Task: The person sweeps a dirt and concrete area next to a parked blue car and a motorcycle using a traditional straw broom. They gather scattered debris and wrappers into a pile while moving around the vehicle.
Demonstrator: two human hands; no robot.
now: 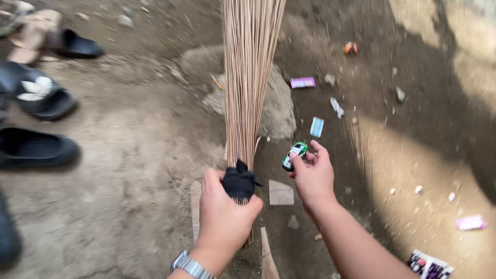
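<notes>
A person stands over a bare dirt floor (129, 170), seen from above through a camera on their head. The left hand (225, 217), with a metal watch (190, 266) at the wrist, is closed tight around the black cloth-bound end of a stick broom (250, 77), whose long thin bristles fan away toward a small mound of swept dust (279, 103). The right hand (312, 175) is held just beside the broom, fingers pinched around a small green and white toy car (295, 156), lifted clear of the ground. Scattered around the dust pile lie bits of litter: a purple wrapper (303, 82), a pale blue wrapper (316, 126), a crumpled white scrap (336, 107), a small red and orange object (351, 48) and a pink wrapper (471, 222) well apart to the right. Dark sandals (39, 147) sit along the left edge. The toy is held only by the fingertips, so it seems likely to slip and drop back into the dirt if the grip loosens. Working the broom one-handed could also scatter the dust pile, since a single hand steers the long bristles loosely.
</notes>
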